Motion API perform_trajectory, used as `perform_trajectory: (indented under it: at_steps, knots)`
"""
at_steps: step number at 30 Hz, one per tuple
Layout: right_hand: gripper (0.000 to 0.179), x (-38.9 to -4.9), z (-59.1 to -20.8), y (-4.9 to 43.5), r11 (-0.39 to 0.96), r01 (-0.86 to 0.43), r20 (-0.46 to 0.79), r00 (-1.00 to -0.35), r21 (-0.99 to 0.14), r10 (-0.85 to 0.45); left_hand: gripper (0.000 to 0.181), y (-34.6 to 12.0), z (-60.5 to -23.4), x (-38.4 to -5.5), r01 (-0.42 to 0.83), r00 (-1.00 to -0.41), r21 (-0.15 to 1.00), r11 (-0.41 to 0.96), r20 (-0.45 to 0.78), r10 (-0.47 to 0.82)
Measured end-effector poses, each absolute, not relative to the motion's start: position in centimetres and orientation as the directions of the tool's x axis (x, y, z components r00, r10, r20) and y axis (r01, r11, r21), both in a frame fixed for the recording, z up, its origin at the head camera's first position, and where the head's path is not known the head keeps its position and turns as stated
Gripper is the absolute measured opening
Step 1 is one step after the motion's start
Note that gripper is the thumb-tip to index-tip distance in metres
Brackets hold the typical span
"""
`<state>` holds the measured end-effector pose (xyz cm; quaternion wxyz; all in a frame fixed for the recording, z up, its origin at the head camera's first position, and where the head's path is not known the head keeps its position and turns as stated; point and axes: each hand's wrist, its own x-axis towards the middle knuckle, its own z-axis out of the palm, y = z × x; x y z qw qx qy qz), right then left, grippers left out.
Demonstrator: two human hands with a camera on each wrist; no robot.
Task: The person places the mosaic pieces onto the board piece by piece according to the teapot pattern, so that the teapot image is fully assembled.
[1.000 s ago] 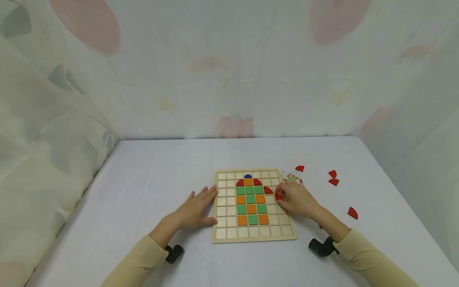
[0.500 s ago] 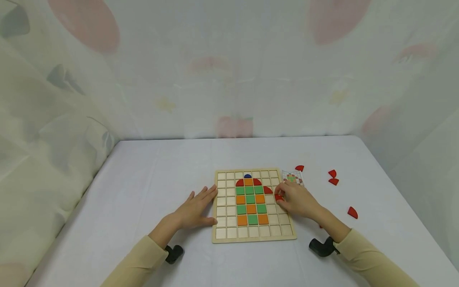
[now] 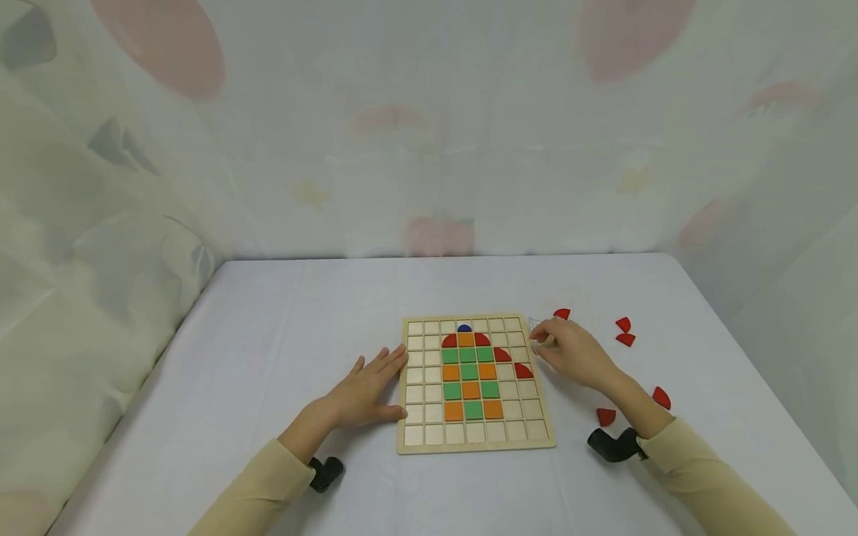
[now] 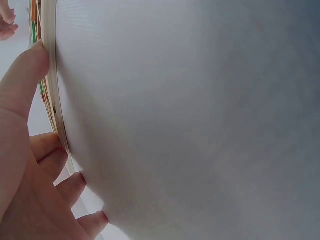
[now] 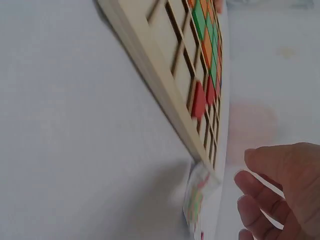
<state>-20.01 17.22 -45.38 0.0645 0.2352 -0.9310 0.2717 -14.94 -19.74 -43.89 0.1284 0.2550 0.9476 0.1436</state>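
A wooden grid board [image 3: 415, 435] lies on the white table, with orange and green square tiles, a blue piece [image 3: 464, 328] and several red quarter-round pieces in its cells. One red quarter-round piece [image 3: 523, 371] sits in a cell by the board's right side. My left hand [image 3: 365, 391] rests at the left edge of the board, fingers spread and touching the frame. Just beyond the right edge, my right hand [image 3: 573, 353] hovers with loosely bent fingers and nothing between them. Under it lies a printed pattern card [image 5: 195, 202], mostly covered by the hand in the head view.
Loose red quarter-round pieces lie to the right: one behind the right hand [image 3: 562, 313], a pair farther right [image 3: 625, 331], one by the right wrist [image 3: 661, 397], another nearer the front [image 3: 606, 417]. White printed cloth surrounds the table.
My right hand has let go of the red quarter-round piece, which stays in a cell, and has moved up and right off the board. My left hand has not moved.
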Motion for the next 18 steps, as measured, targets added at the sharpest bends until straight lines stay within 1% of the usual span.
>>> perform_trajectory:
  at_steps: [4, 10, 18]
  knots:
    - [0.017, -21.1, -45.0, 19.0, 0.734, -0.451, 0.260, -0.892, -0.507, -0.369, 0.089, -19.8, -43.9, -14.9, 0.448, -0.836, 0.337, 0.828, -0.171, 0.522]
    - [0.022, -22.6, -45.1, 21.5, 0.753, -0.417, 0.257, -0.909, -0.509, -0.329, 0.089, -19.8, -44.1, -15.1, 0.450, -0.834, 0.336, 0.827, -0.175, 0.524]
    - [0.024, -24.6, -46.7, 23.6, 0.780, -0.366, 0.228, -0.930, -0.507, -0.287, 0.089, -19.8, -44.1, -15.1, 0.442, -0.838, 0.333, 0.832, -0.177, 0.516]
